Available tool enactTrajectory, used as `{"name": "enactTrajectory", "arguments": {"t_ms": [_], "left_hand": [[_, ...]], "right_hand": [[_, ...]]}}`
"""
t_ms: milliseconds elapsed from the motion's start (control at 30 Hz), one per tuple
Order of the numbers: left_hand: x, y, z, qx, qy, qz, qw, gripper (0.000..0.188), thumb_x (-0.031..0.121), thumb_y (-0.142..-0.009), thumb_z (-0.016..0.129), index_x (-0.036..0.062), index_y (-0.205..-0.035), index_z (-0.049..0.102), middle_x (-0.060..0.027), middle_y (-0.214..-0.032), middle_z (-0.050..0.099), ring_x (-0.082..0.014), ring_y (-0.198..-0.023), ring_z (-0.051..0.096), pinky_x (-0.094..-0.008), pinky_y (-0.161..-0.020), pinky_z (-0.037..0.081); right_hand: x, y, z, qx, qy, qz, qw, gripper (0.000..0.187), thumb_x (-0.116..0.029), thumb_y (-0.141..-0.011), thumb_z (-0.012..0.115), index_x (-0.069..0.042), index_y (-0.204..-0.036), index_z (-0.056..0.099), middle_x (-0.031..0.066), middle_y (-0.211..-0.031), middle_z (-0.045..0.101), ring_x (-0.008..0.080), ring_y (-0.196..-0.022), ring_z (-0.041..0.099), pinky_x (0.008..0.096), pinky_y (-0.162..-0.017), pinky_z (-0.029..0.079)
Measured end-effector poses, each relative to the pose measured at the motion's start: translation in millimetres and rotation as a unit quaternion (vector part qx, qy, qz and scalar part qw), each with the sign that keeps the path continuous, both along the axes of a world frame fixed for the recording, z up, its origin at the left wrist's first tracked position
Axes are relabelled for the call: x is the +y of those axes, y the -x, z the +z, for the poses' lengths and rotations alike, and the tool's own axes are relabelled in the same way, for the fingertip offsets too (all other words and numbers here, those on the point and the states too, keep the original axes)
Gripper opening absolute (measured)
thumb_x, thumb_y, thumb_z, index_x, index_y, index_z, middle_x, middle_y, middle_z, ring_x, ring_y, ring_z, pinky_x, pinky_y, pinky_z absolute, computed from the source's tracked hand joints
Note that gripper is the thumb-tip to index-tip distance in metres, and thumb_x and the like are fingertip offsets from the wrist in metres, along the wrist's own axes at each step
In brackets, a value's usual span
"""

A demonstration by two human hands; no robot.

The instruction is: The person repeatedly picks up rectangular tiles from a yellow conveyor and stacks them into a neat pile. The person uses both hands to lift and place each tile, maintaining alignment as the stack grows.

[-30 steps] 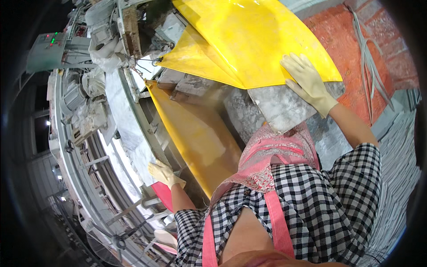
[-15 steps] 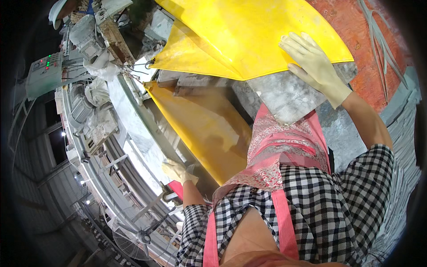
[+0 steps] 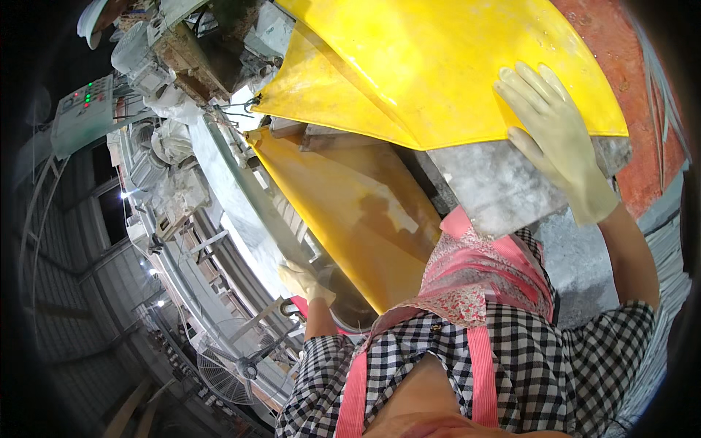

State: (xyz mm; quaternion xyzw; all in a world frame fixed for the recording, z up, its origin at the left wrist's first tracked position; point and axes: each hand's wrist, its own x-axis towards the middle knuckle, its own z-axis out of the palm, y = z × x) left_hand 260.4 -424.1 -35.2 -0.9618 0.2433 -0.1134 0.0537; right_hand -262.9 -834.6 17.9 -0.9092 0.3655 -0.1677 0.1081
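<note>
The yellow sheet (image 3: 438, 66) runs lengthwise away from the person. The right hand (image 3: 556, 139), gloved, lies spread flat on its near edge, over a grey slab (image 3: 496, 193). The left hand (image 3: 307, 281) is curled around the machine's rim (image 3: 241, 219).

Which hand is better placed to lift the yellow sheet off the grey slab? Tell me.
Right. The right hand, in a pale glove, already lies flat on the yellow sheet at its edge over the grey slab. The left hand is low, by the machine rim, apart from it.
</note>
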Motion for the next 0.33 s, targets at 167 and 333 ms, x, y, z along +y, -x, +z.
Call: {"name": "enactTrajectory", "arguments": {"t_ms": [167,333], "left_hand": [[-2,-1,10,0.02,-0.033,0.022,0.999,0.06,0.038,-0.107,0.039,-0.0128,-0.134,0.055,-0.033,-0.135,0.058,-0.0472,-0.128,0.053,-0.0477,-0.114,0.04],[-5,5,14,0.024,-0.005,0.039,0.999,0.063,0.042,-0.107,0.039,-0.012,-0.136,0.054,-0.0326,-0.139,0.056,-0.0456,-0.133,0.051,-0.0465,-0.116,0.038]], "right_hand": [[3,-2,8,0.008,-0.01,-0.012,1.0,0.059,-0.013,-0.083,0.072,-0.004,-0.139,0.056,0.0117,-0.147,0.055,0.0328,-0.14,0.046,0.0504,-0.121,0.031],[6,-6,13,0.005,-0.02,-0.011,1.0,0.061,-0.014,-0.082,0.073,-0.005,-0.14,0.056,0.0122,-0.148,0.054,0.0308,-0.141,0.045,0.0496,-0.121,0.031]]}}
